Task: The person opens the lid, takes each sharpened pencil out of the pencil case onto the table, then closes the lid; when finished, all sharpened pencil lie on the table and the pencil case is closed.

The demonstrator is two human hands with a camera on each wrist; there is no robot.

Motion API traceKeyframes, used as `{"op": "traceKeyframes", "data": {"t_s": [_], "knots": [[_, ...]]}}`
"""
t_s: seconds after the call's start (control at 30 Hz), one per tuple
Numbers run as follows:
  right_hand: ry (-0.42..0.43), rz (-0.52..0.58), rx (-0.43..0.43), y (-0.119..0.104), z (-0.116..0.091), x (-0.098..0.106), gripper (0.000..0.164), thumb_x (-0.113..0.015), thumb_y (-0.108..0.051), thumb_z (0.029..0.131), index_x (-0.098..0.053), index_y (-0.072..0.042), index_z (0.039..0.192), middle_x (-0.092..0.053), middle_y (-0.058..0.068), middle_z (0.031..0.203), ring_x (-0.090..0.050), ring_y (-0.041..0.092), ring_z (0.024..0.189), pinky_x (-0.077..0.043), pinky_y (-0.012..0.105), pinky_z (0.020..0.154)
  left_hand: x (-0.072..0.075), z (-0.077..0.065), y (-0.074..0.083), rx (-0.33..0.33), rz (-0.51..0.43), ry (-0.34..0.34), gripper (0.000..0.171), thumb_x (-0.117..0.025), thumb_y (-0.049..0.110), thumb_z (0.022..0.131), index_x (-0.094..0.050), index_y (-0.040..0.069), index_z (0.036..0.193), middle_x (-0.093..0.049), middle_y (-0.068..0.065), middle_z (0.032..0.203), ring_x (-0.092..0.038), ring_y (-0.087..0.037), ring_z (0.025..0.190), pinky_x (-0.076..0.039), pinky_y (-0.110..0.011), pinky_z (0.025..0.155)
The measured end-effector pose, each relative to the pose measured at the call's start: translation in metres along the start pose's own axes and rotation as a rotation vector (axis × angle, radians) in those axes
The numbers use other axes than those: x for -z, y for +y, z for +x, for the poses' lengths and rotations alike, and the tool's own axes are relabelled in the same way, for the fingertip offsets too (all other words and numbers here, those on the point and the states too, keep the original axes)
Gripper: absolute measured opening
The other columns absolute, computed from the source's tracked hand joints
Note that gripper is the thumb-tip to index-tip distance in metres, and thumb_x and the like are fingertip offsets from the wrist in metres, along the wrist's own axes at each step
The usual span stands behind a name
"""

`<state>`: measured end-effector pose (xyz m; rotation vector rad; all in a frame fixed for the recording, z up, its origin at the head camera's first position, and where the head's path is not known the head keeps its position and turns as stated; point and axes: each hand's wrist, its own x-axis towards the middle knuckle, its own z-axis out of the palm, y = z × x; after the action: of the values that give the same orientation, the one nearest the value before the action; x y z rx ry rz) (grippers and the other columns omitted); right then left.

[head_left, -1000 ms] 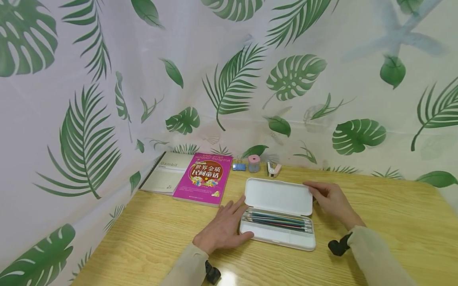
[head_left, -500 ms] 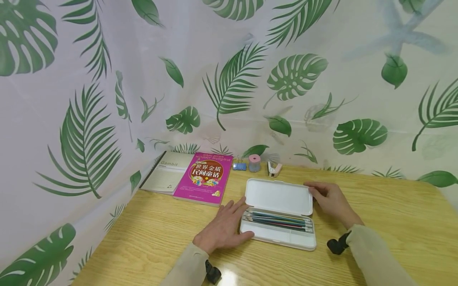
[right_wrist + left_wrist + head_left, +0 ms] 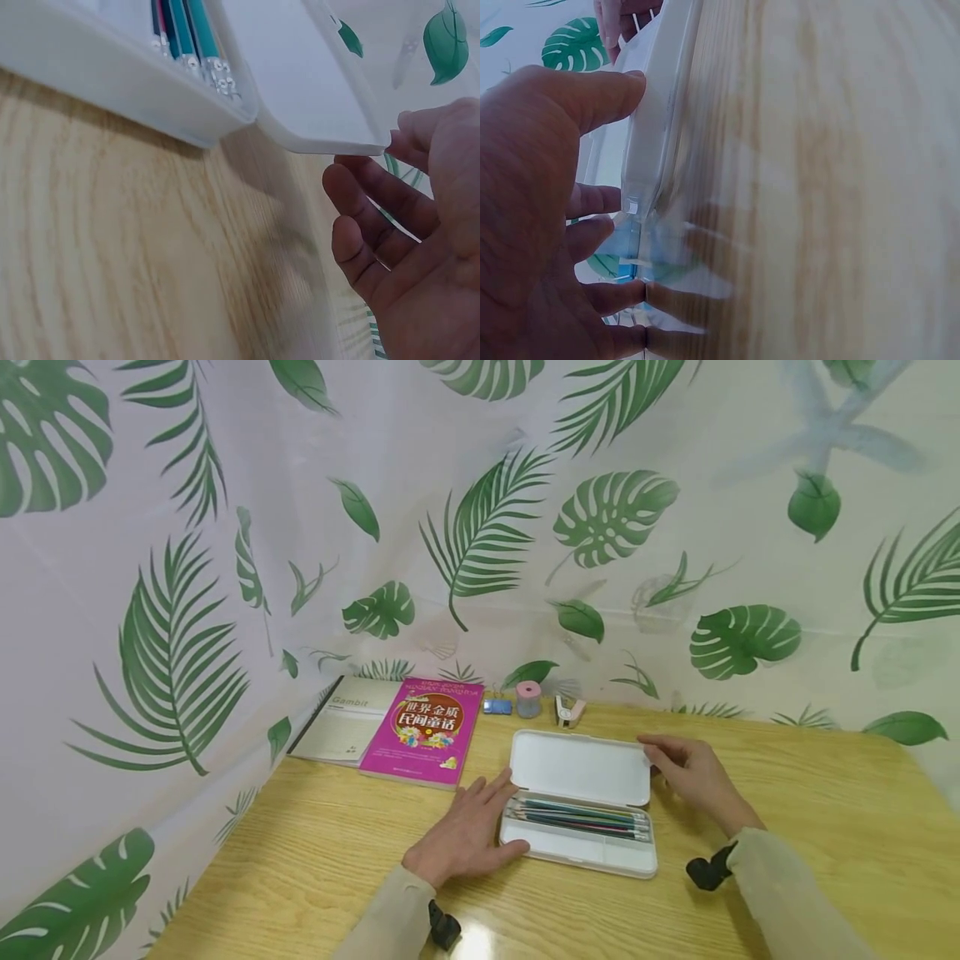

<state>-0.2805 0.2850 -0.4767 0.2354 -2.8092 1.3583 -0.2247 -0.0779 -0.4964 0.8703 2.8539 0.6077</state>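
A white pencil case lies on the table with its lid folded back. Several pencils, mostly dark green, fill its rear compartment; the front one shows bare white. My left hand rests flat at the case's left end, fingers spread, thumb on the front corner. In the left wrist view that thumb lies along the white wall. At the lid's far right corner, my right hand pinches the edge between thumb and forefinger. The right wrist view shows the lid tilted above the tabletop, other fingers loosely curled below.
Left of the case lie a magenta book and a beige notebook partly beneath it. Along the back stand a small blue item, a pink-topped round container and a small pink-and-white stapler. A leaf-patterned curtain borders the table.
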Motion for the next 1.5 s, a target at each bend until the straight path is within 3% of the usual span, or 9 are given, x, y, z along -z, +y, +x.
{"op": "traceKeyframes", "data": {"t_s": [0.1,0.2,0.33,0.43,0.57,0.87,1.03,1.3,1.5], "knots": [[0.024,-0.009,0.009,-0.001,-0.003,0.002,0.048,-0.051,-0.036,0.104,-0.059,-0.001,0.136,-0.07,0.019,0.11,-0.068,0.033,0.092,-0.051,0.027,0.058,0.0,0.0,0.0,0.007,0.002,-0.005,0.079,-0.058,0.057,0.092,-0.031,0.019,0.156,-0.013,-0.002,0.167,-0.023,-0.041,0.147,-0.019,-0.061,0.117],[0.112,-0.081,0.046,-0.001,-0.01,0.003,0.044,-0.054,-0.033,0.103,-0.062,0.0,0.132,-0.069,0.019,0.111,-0.066,0.031,0.092,-0.052,0.025,0.06,0.0,0.0,0.001,0.006,0.001,-0.008,0.08,-0.058,0.057,0.093,-0.03,0.018,0.156,-0.012,-0.002,0.167,-0.022,-0.041,0.147,-0.018,-0.062,0.117],[0.25,-0.193,0.18,-0.004,-0.026,0.002,0.029,-0.06,-0.022,0.1,-0.07,-0.002,0.12,-0.071,0.012,0.103,-0.062,0.02,0.086,-0.05,0.022,0.063,0.001,0.001,0.001,0.006,0.009,-0.008,0.081,-0.057,0.057,0.093,-0.03,0.016,0.157,-0.013,-0.003,0.167,-0.022,-0.042,0.147,-0.018,-0.062,0.117],[0.275,-0.235,0.318,-0.008,-0.039,-0.001,0.021,-0.065,-0.012,0.096,-0.072,-0.004,0.113,-0.071,0.005,0.096,-0.059,0.012,0.08,-0.049,0.023,0.062,0.003,0.002,0.001,0.012,0.017,-0.009,0.081,-0.057,0.058,0.093,-0.03,0.016,0.157,-0.012,-0.003,0.167,-0.021,-0.042,0.147,-0.019,-0.061,0.117],[0.247,-0.262,0.432,-0.013,-0.056,-0.005,0.022,-0.069,-0.006,0.091,-0.073,-0.005,0.113,-0.07,-0.001,0.094,-0.058,0.005,0.078,-0.049,0.026,0.06,0.004,0.002,0.0,0.013,0.019,-0.009,0.082,-0.057,0.058,0.093,-0.03,0.016,0.157,-0.012,-0.003,0.167,-0.021,-0.041,0.147,-0.019,-0.061,0.117],[0.142,-0.278,0.464,-0.018,-0.078,-0.019,0.021,-0.076,-0.007,0.086,-0.074,-0.009,0.107,-0.07,-0.003,0.097,-0.053,0.008,0.075,-0.046,0.024,0.058,0.005,0.001,0.001,0.001,0.018,0.005,0.082,-0.057,0.057,0.093,-0.03,0.014,0.156,-0.014,-0.004,0.166,-0.022,-0.043,0.146,-0.02,-0.061,0.117],[0.095,-0.384,0.519,-0.02,-0.085,-0.027,0.025,-0.079,-0.006,0.082,-0.076,-0.009,0.107,-0.07,0.001,0.103,-0.056,0.011,0.082,-0.052,0.031,0.066,0.002,0.002,0.002,-0.004,0.016,0.006,0.082,-0.057,0.058,0.093,-0.031,0.014,0.156,-0.015,-0.004,0.166,-0.023,-0.043,0.146,-0.021,-0.061,0.116],[0.017,-0.478,0.484,-0.018,-0.088,-0.032,0.024,-0.074,-0.006,0.087,-0.075,-0.005,0.111,-0.063,0.004,0.106,-0.058,0.019,0.094,-0.054,0.038,0.076,0.0,0.002,0.003,-0.007,0.027,0.005,0.083,-0.058,0.058,0.092,-0.031,0.012,0.156,-0.015,-0.005,0.166,-0.025,-0.043,0.146,-0.021,-0.061,0.116],[-0.048,-0.414,0.436,-0.018,-0.086,-0.031,0.023,-0.071,-0.002,0.089,-0.074,-0.004,0.112,-0.061,0.001,0.103,-0.056,0.013,0.088,-0.051,0.03,0.07,0.0,0.002,0.004,-0.01,0.021,0.005,0.083,-0.059,0.057,0.092,-0.032,0.012,0.155,-0.017,-0.006,0.166,-0.026,-0.044,0.145,-0.023,-0.063,0.115]]}}
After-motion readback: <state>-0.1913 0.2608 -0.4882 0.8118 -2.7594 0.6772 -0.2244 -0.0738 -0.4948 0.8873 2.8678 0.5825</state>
